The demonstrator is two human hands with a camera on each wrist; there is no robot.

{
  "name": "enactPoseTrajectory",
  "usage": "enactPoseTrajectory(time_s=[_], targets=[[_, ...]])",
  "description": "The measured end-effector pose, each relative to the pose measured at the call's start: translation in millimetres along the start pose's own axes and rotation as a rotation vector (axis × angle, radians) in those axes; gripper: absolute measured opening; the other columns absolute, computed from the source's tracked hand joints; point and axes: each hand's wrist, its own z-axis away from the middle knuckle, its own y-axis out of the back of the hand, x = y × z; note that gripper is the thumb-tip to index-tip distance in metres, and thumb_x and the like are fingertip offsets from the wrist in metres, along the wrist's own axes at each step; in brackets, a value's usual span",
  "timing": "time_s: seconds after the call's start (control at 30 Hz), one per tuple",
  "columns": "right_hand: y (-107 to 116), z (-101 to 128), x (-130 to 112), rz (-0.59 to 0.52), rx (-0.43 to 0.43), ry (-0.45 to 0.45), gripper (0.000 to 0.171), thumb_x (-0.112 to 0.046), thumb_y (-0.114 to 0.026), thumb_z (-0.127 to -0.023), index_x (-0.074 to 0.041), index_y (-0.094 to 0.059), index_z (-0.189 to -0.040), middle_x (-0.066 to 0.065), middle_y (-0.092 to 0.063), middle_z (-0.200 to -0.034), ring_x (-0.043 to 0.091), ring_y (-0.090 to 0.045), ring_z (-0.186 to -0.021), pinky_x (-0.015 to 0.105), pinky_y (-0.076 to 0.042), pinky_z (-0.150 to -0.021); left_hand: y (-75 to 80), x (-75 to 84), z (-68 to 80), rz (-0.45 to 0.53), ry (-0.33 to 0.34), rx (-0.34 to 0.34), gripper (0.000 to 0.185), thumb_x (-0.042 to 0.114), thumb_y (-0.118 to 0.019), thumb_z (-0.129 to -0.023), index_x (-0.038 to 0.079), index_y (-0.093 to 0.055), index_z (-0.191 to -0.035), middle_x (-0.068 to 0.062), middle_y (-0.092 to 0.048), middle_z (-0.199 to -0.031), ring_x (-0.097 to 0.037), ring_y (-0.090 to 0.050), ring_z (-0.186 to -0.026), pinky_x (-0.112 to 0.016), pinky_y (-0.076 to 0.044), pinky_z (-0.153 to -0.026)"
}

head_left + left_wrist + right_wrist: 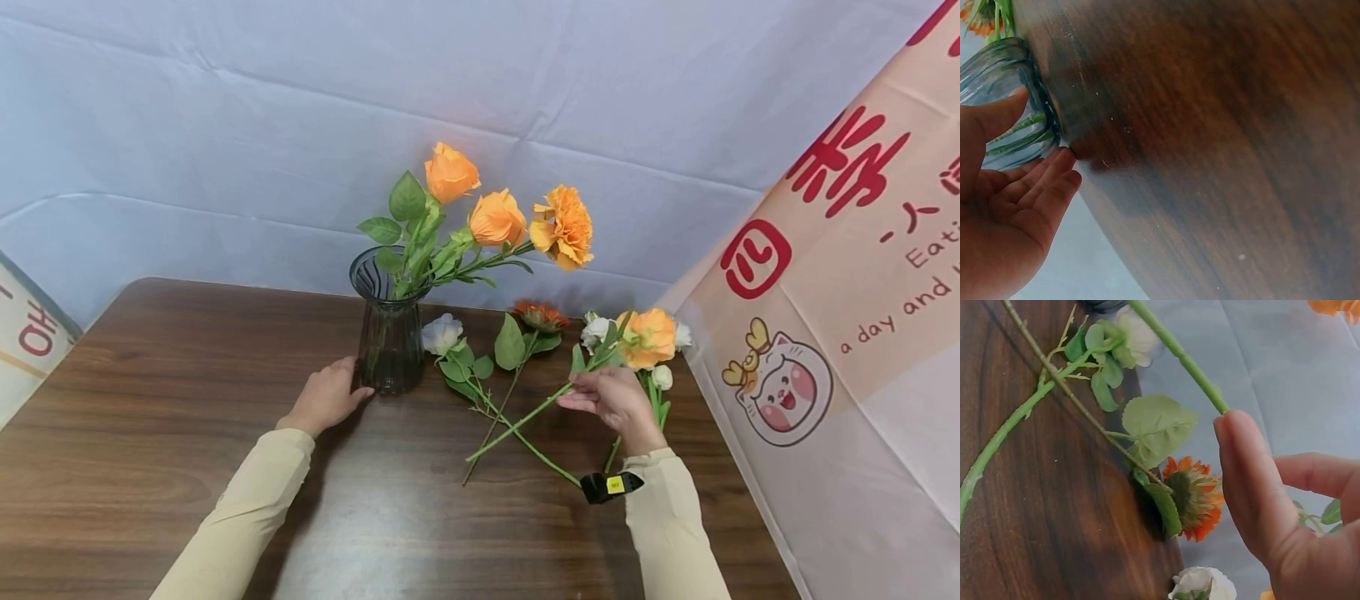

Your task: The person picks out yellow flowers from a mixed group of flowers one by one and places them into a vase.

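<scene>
My right hand (615, 400) pinches the orange rose (647, 336) stem near the desk's right edge, my left hand (326, 398) rests open against the vase (390, 333), which may tip if I push carelessly.

Dark ribbed glass vase (388, 342); orange roses (472, 196) with green stems; white flowers (441, 333); dark brown wood-grain surface (150, 433).

Head looks down; wrists close, perhaps sharing table (187, 433).
</scene>
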Motion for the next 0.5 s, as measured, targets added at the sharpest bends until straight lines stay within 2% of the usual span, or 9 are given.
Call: enactPoseTrajectory(time_s=[0.3,0.4,0.5], targets=[[-0.9,2.6,-4.1,-0.01,-0.066,0.014,0.014,0.01,-0.039,-0.091,0.017,-0.045,-0.102,0.016,-0.058,-0.066,0.025,-0.067,-0.065,0.034,-0.054,-0.071,0.0,0.3,0.6,-0.013,0.0,0.017,0.059,0.024,-0.062,-0.087,-0.017,-0.041,-0.124,-0.033,-0.049,-0.119,-0.045,-0.05,-0.106,-0.054,-0.043,-0.086],[-1.6,2.7,-4.9,-0.028,-0.064,0.007,0.015,0.011,-0.039,-0.09,0.018,-0.041,-0.104,0.017,-0.057,-0.069,0.026,-0.066,-0.066,0.034,-0.054,-0.071,0.3,0.9,0.7,-0.011,0.0,0.016,0.059,0.023,-0.062,-0.087,-0.018,-0.041,-0.124,-0.034,-0.049,-0.119,-0.046,-0.05,-0.106,-0.054,-0.043,-0.086],[-2.2,3.6,-6.1,-0.058,-0.054,0.002,0.012,0.013,-0.039,-0.089,0.017,-0.043,-0.099,0.019,-0.055,-0.073,0.028,-0.067,-0.067,0.036,-0.054,-0.072,0.6,1.2,0.7,-0.009,0.002,0.014,0.059,0.023,-0.062,-0.087,-0.018,-0.04,-0.124,-0.034,-0.049,-0.12,-0.046,-0.05,-0.106,-0.054,-0.042,-0.086]])
